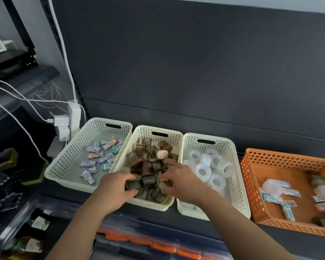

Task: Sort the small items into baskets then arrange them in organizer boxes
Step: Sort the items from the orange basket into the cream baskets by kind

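Observation:
Three cream baskets stand side by side on a dark shelf. The left basket (68, 162) holds several small pastel erasers (103, 156). The middle basket (174, 139) is heaped with brown and green tape dispensers (152, 156). The right cream basket (231, 152) holds clear tape rolls (214, 166). Both hands reach into the near end of the middle basket. My left hand (114, 188) grips green dispensers (131, 184). My right hand (180, 181) curls its fingers round another green dispenser (157, 192). An orange basket (251, 177) at the right holds mixed items.
A white power strip with plugs and cables (68, 121) hangs left of the baskets. Below the shelf edge lies an organizer box with orange latches (158, 246). Packaged goods (4, 177) fill the shelves at the lower left. A dark back panel (195, 72) rises behind the baskets.

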`<state>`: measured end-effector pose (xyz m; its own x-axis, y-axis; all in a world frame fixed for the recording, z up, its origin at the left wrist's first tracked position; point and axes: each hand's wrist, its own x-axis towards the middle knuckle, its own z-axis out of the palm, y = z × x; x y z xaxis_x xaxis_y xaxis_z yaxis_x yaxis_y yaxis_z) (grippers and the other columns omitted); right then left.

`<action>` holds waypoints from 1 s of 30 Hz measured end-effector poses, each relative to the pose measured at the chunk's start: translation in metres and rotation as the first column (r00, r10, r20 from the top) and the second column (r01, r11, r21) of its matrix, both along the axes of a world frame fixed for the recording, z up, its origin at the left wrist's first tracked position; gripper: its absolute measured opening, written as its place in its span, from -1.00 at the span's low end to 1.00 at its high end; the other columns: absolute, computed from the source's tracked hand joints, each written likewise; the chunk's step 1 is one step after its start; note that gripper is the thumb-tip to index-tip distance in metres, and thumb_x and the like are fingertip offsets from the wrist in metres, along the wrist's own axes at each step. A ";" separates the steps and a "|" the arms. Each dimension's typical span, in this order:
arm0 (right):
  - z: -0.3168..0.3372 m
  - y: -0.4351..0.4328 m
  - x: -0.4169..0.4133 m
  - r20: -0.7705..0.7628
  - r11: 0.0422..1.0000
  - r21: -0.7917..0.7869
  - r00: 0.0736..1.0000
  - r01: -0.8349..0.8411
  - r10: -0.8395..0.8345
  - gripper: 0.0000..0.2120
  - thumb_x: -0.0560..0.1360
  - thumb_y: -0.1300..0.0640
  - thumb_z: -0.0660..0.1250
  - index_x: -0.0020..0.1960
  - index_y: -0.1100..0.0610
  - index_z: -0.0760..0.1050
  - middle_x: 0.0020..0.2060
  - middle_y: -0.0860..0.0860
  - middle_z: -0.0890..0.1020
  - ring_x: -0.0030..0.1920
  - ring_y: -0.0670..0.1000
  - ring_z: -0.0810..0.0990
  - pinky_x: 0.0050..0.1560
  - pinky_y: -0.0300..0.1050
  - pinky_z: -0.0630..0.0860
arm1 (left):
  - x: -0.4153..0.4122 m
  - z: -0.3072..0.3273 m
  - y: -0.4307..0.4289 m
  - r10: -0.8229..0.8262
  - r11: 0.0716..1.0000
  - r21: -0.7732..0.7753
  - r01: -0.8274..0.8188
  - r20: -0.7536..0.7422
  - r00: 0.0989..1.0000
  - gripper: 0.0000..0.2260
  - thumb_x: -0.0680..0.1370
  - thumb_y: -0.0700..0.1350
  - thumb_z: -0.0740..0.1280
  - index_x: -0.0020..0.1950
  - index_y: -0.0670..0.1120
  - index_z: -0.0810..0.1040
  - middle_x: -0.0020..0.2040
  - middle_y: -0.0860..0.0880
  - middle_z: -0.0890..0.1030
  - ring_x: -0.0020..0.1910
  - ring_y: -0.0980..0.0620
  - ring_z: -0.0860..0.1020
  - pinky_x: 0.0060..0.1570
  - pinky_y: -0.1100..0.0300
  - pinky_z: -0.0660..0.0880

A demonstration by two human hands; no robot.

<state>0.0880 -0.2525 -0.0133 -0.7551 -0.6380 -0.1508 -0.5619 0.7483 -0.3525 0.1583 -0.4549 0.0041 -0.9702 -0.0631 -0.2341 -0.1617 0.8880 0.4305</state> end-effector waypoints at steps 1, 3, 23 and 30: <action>0.000 0.001 0.003 0.001 1.000 -0.019 1.000 0.000 0.000 -0.74 0.50 -0.02 0.30 0.17 -0.03 0.57 0.00 -0.03 0.59 0.12 -0.01 0.40 0.23 -0.05 0.33 | 0.000 -0.001 -0.001 -0.004 1.000 -0.001 0.004 -0.010 1.000 -0.58 0.55 0.05 0.34 0.40 0.03 0.44 0.38 0.08 0.46 0.42 0.02 0.31 0.39 0.14 0.18; 0.002 0.007 0.008 0.032 0.990 -0.129 0.998 0.050 -0.046 -0.76 0.50 0.02 0.34 0.15 0.00 0.59 0.01 -0.02 0.61 0.09 0.00 0.45 0.18 -0.07 0.39 | -0.002 0.000 0.001 -0.016 1.000 -0.011 0.015 -0.067 0.998 -0.59 0.56 0.07 0.31 0.40 0.02 0.44 0.37 0.08 0.46 0.33 0.10 0.41 0.37 0.13 0.24; 0.039 0.300 0.043 0.014 0.611 -0.139 0.618 0.779 -0.786 -0.72 0.52 0.01 0.34 0.23 -0.07 0.55 0.11 -0.09 0.63 -0.02 -0.10 0.58 -0.06 -0.21 0.47 | -0.079 0.013 0.291 -0.553 0.777 0.098 0.622 -0.364 0.749 -0.81 0.57 0.02 0.29 0.13 0.02 0.59 0.01 0.15 0.55 -0.01 0.18 0.50 0.04 0.17 0.49; 0.022 0.413 0.027 0.068 0.579 -0.057 0.582 0.813 -0.811 -0.70 0.52 0.12 0.34 0.25 0.00 0.55 0.22 -0.02 0.59 0.26 -0.02 0.52 0.09 -0.22 0.44 | -0.110 -0.018 0.382 -0.609 0.781 0.039 0.623 -0.168 0.775 -0.68 0.56 -0.02 0.32 0.31 0.00 0.49 0.17 0.08 0.50 0.05 0.11 0.51 0.04 0.19 0.49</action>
<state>0.1148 0.1603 0.0086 -0.9592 0.2295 -0.1649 0.2794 0.8576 -0.4319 0.0481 -0.0725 -0.0136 -0.8161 0.5736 -0.0704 0.4740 0.7341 0.4862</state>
